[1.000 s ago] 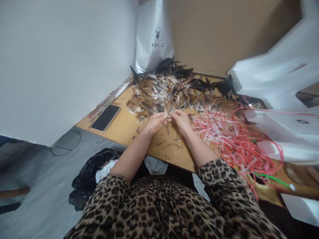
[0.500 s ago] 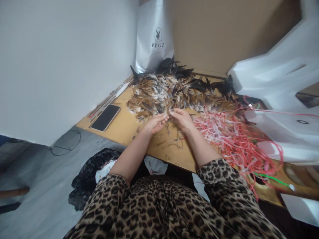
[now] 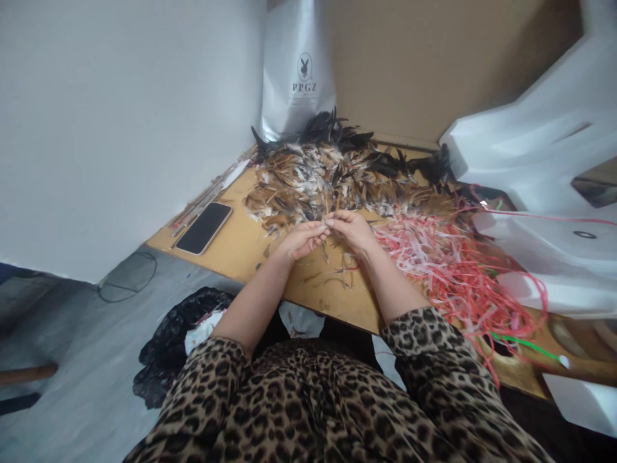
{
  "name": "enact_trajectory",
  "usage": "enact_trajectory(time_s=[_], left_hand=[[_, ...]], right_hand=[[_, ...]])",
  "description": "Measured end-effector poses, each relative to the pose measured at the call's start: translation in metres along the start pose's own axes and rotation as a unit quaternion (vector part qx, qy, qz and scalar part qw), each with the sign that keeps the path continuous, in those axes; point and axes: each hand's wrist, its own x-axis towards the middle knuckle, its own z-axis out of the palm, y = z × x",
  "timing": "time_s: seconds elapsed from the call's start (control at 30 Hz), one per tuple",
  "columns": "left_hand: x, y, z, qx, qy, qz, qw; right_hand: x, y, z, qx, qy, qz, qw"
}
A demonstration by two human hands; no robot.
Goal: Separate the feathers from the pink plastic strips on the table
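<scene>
My left hand (image 3: 304,239) and my right hand (image 3: 351,229) meet over the table, thumbs and fingertips pinched together. Between them is a thin brown feather (image 3: 326,206), its tip rising above the fingers and blending with the pile behind. The fingers hide its lower end. Just beyond my hands lies a heap of brown, white and black feathers (image 3: 299,170). To the right of my right hand spreads a tangle of pink and red plastic strips (image 3: 448,270). Loose feather bits (image 3: 337,276) are scattered on the wood below my wrists.
A phone (image 3: 204,227) lies at the left of the wooden table (image 3: 231,257). A white bag (image 3: 299,71) stands behind the feathers against the wall. White machine-like casings (image 3: 530,154) flank the right side. A black plastic bag (image 3: 178,334) is on the floor.
My right fingertips have shifted slightly, closing in against my left fingertips. The feather between them stands more upright. Everything else looks the same.
</scene>
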Motion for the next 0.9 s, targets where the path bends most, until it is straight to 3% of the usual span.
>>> enact_trajectory(time_s=[0.17,0.37,0.53,0.67,0.9], left_hand=[[0.002,-0.002,-0.002,0.019,-0.005,0.009,1.000],[0.005,0.000,-0.003,0.025,0.122,0.101,0.987],[0.004,-0.003,0.006,0.120,0.155,0.125,0.973],[0.003,-0.006,0.011,0.120,0.151,0.110,0.975],[0.001,-0.001,0.003,0.020,0.071,0.027,0.997]], right_hand=[[0.001,0.001,-0.003,-0.004,0.002,-0.002,1.000],[0.006,0.002,-0.007,0.031,0.058,-0.002,0.998],[0.007,0.003,-0.005,0.032,0.075,0.005,0.997],[0.006,0.005,-0.002,0.031,0.079,-0.003,0.996],[0.006,0.004,0.000,0.053,0.055,-0.011,0.997]])
